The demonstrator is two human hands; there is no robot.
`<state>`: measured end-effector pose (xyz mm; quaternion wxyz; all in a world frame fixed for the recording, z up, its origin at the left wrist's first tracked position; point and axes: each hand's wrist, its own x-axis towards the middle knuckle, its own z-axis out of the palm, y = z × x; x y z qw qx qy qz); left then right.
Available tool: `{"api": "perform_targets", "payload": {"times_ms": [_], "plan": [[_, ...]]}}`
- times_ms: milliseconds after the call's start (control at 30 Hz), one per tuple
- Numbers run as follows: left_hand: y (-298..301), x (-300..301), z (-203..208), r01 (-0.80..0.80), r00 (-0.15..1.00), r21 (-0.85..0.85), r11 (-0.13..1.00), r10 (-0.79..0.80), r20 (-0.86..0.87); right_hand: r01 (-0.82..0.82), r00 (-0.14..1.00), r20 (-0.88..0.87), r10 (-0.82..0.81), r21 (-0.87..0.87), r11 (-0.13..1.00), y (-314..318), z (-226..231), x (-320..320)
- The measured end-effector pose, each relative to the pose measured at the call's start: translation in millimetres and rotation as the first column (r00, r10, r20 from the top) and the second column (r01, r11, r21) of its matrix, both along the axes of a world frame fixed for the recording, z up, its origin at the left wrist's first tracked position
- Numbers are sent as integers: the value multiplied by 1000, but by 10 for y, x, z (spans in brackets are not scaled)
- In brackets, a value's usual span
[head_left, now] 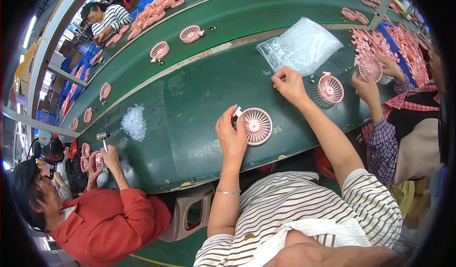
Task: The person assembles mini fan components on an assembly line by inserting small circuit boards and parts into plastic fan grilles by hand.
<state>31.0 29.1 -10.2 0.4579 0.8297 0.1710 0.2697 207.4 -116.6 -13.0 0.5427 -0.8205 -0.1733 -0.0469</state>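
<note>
My left hand (232, 135) is closed around the side of a pink round fan housing (259, 134) with a slotted face, held over the green bench. To the right and farther off, my right hand (290, 85) has its fingertips pinched together; what they hold, if anything, is too small to make out. A few small clear rings (266, 72) lie just left of those fingertips. Beyond them is a clear plastic bag (308, 46) with small transparent pieces inside. Right of my right wrist rests another pink fan housing (331, 89), with a small green part (312, 78) beside it.
A conveyor belt (237, 19) runs along the far side, carrying pink housings (191, 34). A pile of clear pieces (134, 123) lies at left, near a red-sleeved co-worker (107, 214) holding a tool. At right, a co-worker's hand (368, 91) holds a pink grille near a blue bin (396, 53).
</note>
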Motion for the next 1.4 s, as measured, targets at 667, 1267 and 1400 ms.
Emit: {"api": "perform_targets", "payload": {"times_ms": [667, 1267, 1400], "plan": [[-389, -185, 71, 11, 973, -408, 913, 84, 216, -176, 809, -421, 411, 493, 852, 166, 328, -1052], [-369, -137, 4, 6, 950, -388, 922, 115, 289, -143, 751, -436, 495, 625, 768, 157, 197, -933], [-332, -167, 13, 4, 958, -328, 945, 90, 273, -145, 672, -472, 570, 671, 727, 136, 229, -896]]}}
